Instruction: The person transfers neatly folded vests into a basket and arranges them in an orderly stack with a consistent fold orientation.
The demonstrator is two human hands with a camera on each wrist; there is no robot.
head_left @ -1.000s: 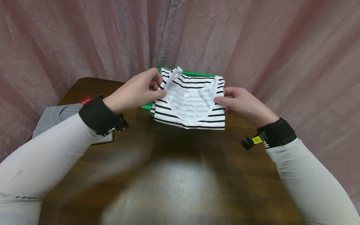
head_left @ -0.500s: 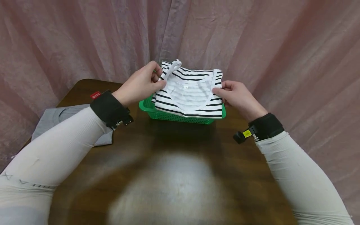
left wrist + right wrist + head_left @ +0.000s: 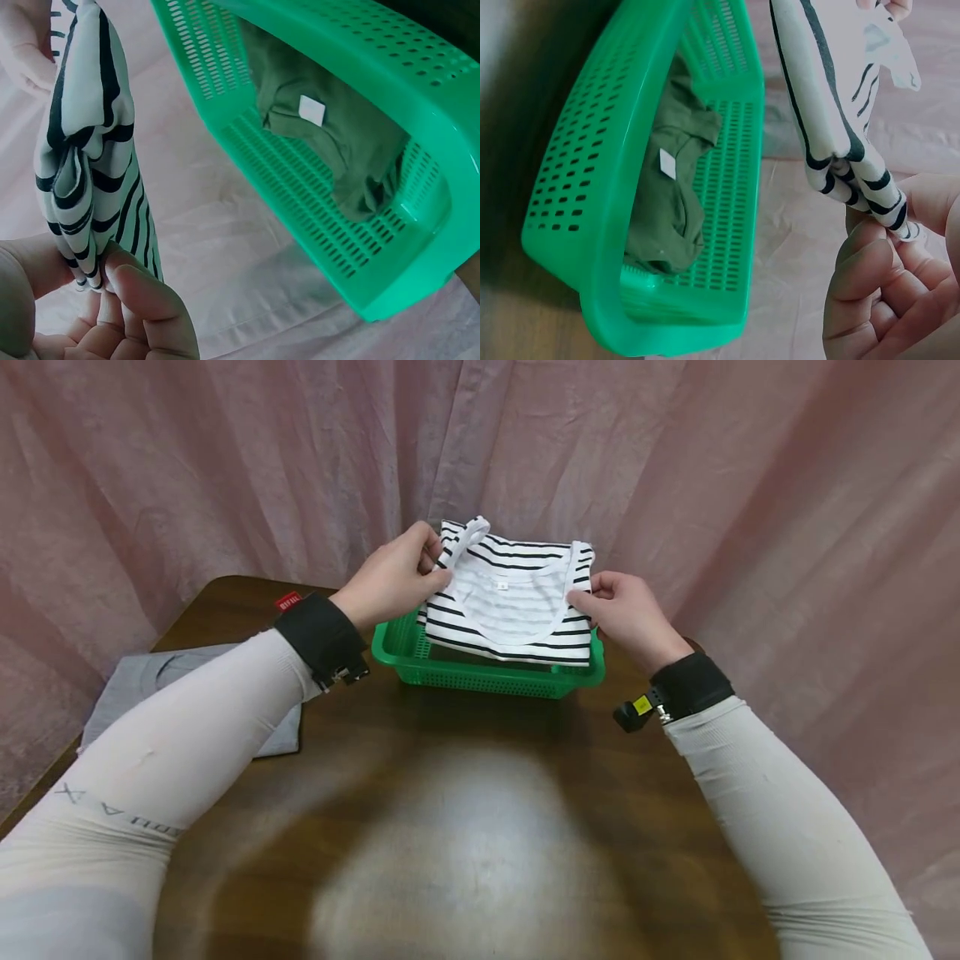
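A folded black-and-white striped shirt (image 3: pixel 510 610) is held up by both hands over a green plastic basket (image 3: pixel 480 678). My left hand (image 3: pixel 397 575) pinches its left edge near the neckline, and my right hand (image 3: pixel 626 610) pinches the right edge between thumb and fingers. Both wrist views show the shirt edge-on, apart from the basket. Inside the basket lies a dark green garment (image 3: pixel 330 120) with a small white label, seen also in the right wrist view as a crumpled green garment (image 3: pixel 667 195).
A folded grey garment (image 3: pixel 277 739) lies on the wooden table (image 3: pixel 480 827) at the left, partly hidden under my left forearm. A red tag (image 3: pixel 288 601) shows behind the left wrist. Pink curtains (image 3: pixel 300 460) hang behind the table.
Both hands have carried the shirt upward and farther away in the head view. More of the basket now shows beneath it. The pinch of both hands stays the same.
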